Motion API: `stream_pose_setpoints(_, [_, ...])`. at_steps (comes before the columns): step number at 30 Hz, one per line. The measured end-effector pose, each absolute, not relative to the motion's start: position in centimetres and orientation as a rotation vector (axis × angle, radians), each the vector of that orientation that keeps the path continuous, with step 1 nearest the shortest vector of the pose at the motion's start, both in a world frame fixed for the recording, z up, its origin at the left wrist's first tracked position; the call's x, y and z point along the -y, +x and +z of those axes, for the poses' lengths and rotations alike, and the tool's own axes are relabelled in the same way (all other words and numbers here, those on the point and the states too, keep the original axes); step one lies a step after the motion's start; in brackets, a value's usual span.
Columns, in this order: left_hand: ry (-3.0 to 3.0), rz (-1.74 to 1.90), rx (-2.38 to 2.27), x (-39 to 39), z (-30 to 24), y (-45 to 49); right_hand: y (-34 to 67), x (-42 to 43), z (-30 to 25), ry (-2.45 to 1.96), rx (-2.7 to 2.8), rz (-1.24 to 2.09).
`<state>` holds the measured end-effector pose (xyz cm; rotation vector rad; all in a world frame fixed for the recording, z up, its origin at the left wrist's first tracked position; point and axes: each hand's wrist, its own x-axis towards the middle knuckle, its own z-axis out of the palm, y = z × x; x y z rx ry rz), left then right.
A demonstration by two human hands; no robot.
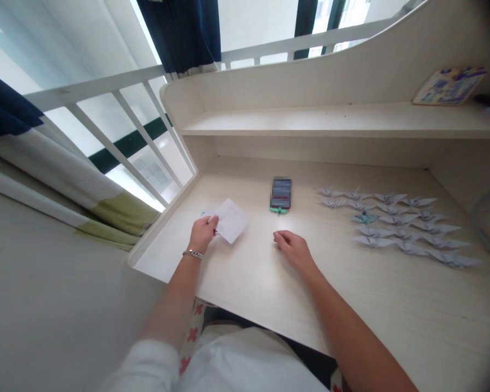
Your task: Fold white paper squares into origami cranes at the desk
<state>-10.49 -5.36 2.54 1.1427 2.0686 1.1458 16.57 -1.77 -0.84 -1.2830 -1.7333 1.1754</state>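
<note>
Paper (231,221) in left hand (203,234), edges clear of phone (281,194)

A pale desk (249,283) is topped by a long shelf (277,121). Towards the back of the desk, a phone (281,191) is laid face up, edged with green at its near end. To its right, white paper cranes (406,247) are arranged in rows, a blue crane (366,217) being set among them. At the shelf's right end, a colourful printed item (451,86) is propped.

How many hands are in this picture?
2. The left hand is holding a white paper. The right hand is curled, over the desk, just below the phone in the picture. No other hands show.
</note>
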Motion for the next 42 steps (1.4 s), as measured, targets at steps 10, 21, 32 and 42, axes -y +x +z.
stream_pose_setpoints(10, [0.815, 1.206, -1.464, 7.3, 1.0, -0.6, 16.8, 1.2, -1.7, -1.171, 1.048, 1.658])
stream_pose_setpoints(21, [0.922, 1.077, -1.420, 5.7, 0.1, -1.7, 17.9, 0.3, -1.5, -1.224, 1.224, 1.571])
stream_pose_setpoints(32, [1.049, 1.193, -1.605, 5.3, -1.1, -1.3, 18.9, 0.6, -1.2, -1.277, 1.168, 1.668])
stream_pose_setpoints(42, [1.068, 1.201, -1.637, 5.2, -0.8, -1.1, 19.8, 0.6, -1.2, -1.277, 1.318, 1.595])
